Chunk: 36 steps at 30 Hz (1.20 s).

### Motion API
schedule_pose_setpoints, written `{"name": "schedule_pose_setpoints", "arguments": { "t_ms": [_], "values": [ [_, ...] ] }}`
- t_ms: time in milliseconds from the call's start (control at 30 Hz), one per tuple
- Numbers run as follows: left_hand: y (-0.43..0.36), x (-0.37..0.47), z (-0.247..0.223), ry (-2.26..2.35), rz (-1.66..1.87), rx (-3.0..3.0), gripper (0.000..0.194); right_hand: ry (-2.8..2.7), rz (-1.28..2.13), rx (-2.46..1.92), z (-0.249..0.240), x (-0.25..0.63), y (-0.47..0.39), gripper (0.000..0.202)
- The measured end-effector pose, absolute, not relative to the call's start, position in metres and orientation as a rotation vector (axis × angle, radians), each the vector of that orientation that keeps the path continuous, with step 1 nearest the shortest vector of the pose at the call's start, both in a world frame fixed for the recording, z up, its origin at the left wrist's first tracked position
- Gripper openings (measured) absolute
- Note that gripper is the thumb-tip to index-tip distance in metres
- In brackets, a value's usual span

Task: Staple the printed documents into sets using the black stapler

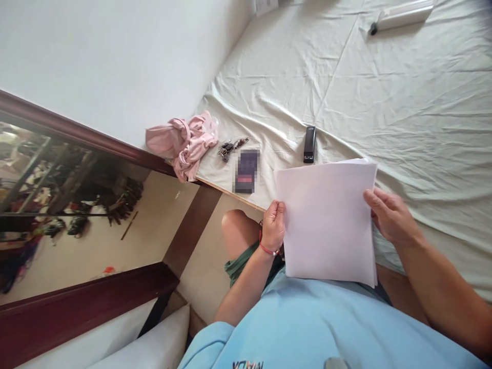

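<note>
A stack of white paper sheets (328, 223) is held up between both hands, in front of the light blue shirt. My left hand (274, 224), with a red bracelet at the wrist, pinches the stack's left edge. At the right edge, my right hand (392, 215) grips the sheets with the thumb on top; its other fingers are partly behind the paper. The sheets are slightly offset at the top right and bottom right corners. Just beyond the top edge of the paper lies a black stapler (309, 144) on the pale cloth.
A pale wrinkled cloth (415, 113) covers the surface. On its left lie a blurred dark phone (246, 171), keys (229, 148) and pink fabric (184, 141). A white object (403, 14) lies at the far right. A dark-framed mirror (69, 205) stands at left.
</note>
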<state>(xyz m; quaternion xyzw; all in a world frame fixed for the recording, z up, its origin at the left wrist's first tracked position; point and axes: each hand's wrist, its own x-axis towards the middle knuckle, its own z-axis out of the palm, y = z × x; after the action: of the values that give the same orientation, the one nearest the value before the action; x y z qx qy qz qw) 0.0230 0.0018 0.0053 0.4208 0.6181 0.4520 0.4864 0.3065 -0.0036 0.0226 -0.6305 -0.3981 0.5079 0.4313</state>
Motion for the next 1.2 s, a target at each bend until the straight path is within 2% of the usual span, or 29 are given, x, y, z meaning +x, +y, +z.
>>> {"name": "schedule_pose_setpoints", "arguments": {
  "t_ms": [67, 167, 367, 633, 833, 1000, 1100, 1200],
  "values": [
    [0.004, 0.022, 0.003, 1.511, 1.117, 1.003, 0.039, -0.898, 1.520, -1.441, 0.018, 0.305, -0.004, 0.037],
    [0.005, 0.023, 0.005, 1.510, 1.151, 1.002, 0.041, -0.794, 1.604, -1.411, 0.014, 0.301, -0.002, 0.030],
    [-0.003, 0.028, 0.025, 1.284, 0.978, 0.971, 0.053, -0.554, 1.377, -1.363, 0.012, 0.294, 0.005, 0.025],
    [-0.022, 0.012, 0.035, 1.283, 0.593, 0.897, 0.064, -0.538, 1.259, -1.446, 0.010, 0.293, 0.008, 0.035],
    [-0.031, 0.016, 0.021, 1.258, 0.601, 0.793, 0.065, -0.563, 1.309, -1.376, 0.005, 0.296, 0.006, 0.026],
    [-0.032, 0.019, 0.018, 1.294, 0.611, 0.798, 0.070, -0.569, 1.269, -1.406, 0.007, 0.294, 0.005, 0.027],
    [-0.028, 0.016, 0.023, 1.326, 0.597, 0.935, 0.070, -0.590, 1.185, -1.401, 0.008, 0.295, 0.003, 0.029],
    [-0.021, 0.011, 0.025, 1.277, 0.556, 1.009, 0.067, -0.642, 0.984, -1.343, 0.005, 0.300, 0.003, 0.019]
  ]
}}
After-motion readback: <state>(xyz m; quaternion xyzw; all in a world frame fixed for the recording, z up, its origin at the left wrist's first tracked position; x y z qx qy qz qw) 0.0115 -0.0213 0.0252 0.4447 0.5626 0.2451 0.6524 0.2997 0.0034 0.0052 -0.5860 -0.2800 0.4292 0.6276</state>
